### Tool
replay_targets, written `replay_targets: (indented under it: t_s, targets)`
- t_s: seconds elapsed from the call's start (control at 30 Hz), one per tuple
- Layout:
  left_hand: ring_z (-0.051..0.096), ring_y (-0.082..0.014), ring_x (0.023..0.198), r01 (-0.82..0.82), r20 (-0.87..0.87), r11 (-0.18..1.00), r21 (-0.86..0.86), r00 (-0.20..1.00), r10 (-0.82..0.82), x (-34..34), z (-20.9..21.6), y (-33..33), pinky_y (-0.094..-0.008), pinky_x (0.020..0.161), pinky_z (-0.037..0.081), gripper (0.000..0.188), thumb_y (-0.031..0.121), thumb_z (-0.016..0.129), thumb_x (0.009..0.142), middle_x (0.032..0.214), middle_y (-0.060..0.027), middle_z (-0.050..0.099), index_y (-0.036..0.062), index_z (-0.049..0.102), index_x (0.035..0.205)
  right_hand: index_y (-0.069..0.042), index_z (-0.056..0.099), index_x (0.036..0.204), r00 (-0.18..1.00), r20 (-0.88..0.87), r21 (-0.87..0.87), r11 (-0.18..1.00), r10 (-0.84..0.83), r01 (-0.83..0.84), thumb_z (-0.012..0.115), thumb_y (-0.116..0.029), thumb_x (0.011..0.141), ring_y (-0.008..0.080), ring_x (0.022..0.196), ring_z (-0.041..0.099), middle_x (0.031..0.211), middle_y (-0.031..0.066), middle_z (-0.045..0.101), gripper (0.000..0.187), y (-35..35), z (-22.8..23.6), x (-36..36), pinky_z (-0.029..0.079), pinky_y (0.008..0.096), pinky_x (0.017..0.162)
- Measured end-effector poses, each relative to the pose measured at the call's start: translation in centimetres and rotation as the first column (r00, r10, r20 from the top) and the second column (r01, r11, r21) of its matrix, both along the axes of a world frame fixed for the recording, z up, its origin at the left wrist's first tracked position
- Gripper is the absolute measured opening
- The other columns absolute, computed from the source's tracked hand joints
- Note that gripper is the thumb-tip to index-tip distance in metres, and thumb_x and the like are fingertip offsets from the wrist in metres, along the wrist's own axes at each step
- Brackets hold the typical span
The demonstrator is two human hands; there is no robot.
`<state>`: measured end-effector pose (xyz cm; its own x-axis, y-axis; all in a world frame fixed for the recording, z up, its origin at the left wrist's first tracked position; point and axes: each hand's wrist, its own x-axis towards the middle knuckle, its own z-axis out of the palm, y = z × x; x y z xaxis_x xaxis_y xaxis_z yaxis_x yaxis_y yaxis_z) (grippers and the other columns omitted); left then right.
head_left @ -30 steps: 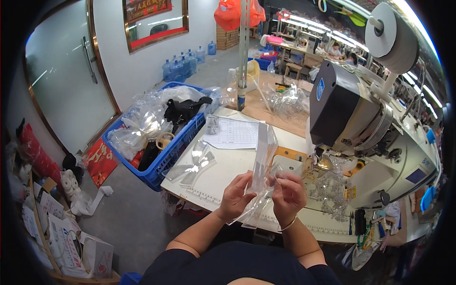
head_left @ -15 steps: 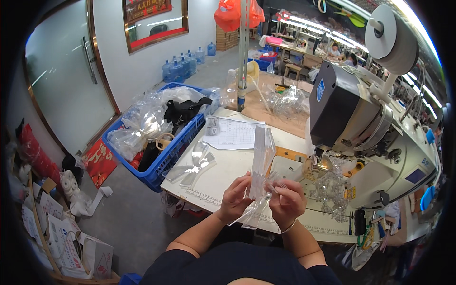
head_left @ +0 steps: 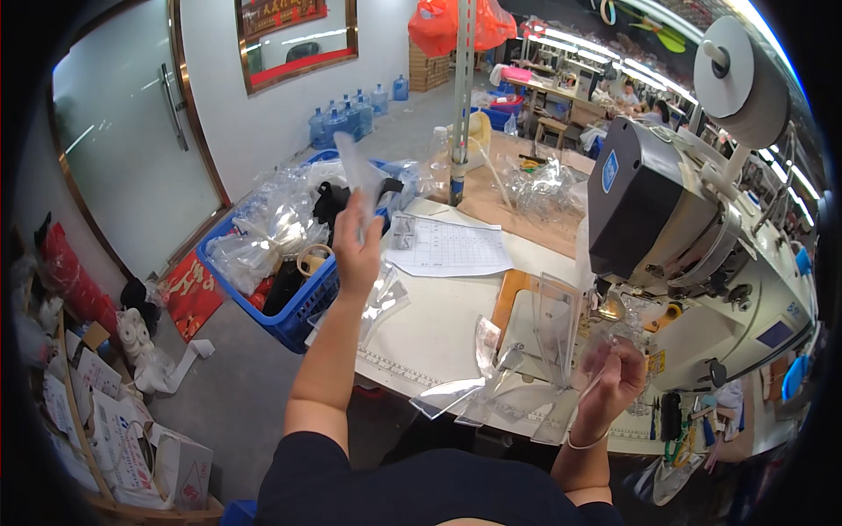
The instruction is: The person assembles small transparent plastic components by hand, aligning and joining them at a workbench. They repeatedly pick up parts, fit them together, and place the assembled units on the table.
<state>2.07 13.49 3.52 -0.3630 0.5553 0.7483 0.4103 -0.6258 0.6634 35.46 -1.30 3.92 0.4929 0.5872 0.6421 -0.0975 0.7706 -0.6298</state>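
My left hand point(head_left: 358, 254) is raised over the near right side of the blue basket point(head_left: 303, 307), its fingers on a translucent plastic strip point(head_left: 354, 163) smeared by motion. At the right, close to the sewing machine point(head_left: 649, 210), my right hand point(head_left: 614, 384) pinches a clear plastic piece point(head_left: 596, 358), partly blurred. Clear plastic pieces joined in a bow-like shape point(head_left: 481, 386) lie on the white sewing table point(head_left: 438, 324) between my hands and hang over its front edge. Another clear plastic piece point(head_left: 386, 298) rests beside the basket, partly behind my left forearm.
A printed sheet point(head_left: 452, 248) lies on the table, and a metal post point(head_left: 462, 105) rises behind it. Clear bags and black items fill the basket. Scissors and tools point(head_left: 680, 430) hang at the table's right front. Blue water bottles point(head_left: 338, 123) stand by the wall.
My hands have moved apart: the left went up and left to the basket with the strip, the right went right toward the machine. The bow-like plastic piece now lies on the table.
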Motion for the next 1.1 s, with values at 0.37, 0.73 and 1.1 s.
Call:
replay_targets:
  t_s: [0.37,0.73,1.1]
  targets:
    - [0.053,-0.0278,0.089,-0.451,-0.801,0.849,-0.275,0.596,0.057,-1.7,-3.1,-5.5,-0.0419,0.083,0.036,0.050,0.016,0.072,0.076,0.091,-0.0102,0.051,0.0117,0.059,0.124,-0.006,0.057,0.093,0.926,-0.271,-0.268,0.904,0.262,-0.334,0.061,-0.015,0.092,0.0077,0.062,0.054,0.081,0.0015,0.060,0.010,0.9,-3.6,3.5,0.048,0.0223,0.052]
    - [0.036,-0.0433,0.131,-0.279,-0.658,0.867,-0.413,0.750,-0.072,0.8,-7.2,-8.5,-0.0501,0.109,0.027,0.067,0.030,0.074,0.079,0.137,-0.0272,0.041,0.0056,0.048,0.135,-0.005,0.062,0.092,0.884,-0.363,-0.370,0.824,0.296,-0.428,0.060,-0.010,0.090,0.0117,0.074,0.062,0.090,0.0060,0.065,0.005,2.4,-4.5,0.2,0.057,0.0282,0.059]
    - [0.065,-0.0127,0.081,0.803,0.565,-0.075,-0.592,0.347,-0.749,14.5,-5.9,-11.3,-0.0244,0.070,0.052,0.029,0.015,0.059,0.094,0.099,-0.0088,0.068,0.0008,0.056,0.120,-0.002,0.056,0.106,0.808,-0.404,-0.328,0.756,0.429,-0.566,0.058,-0.010,0.093,0.0199,0.084,0.066,0.098,0.0088,0.065,0.015,1.4,-5.6,-1.3,0.056,0.0358,0.072]
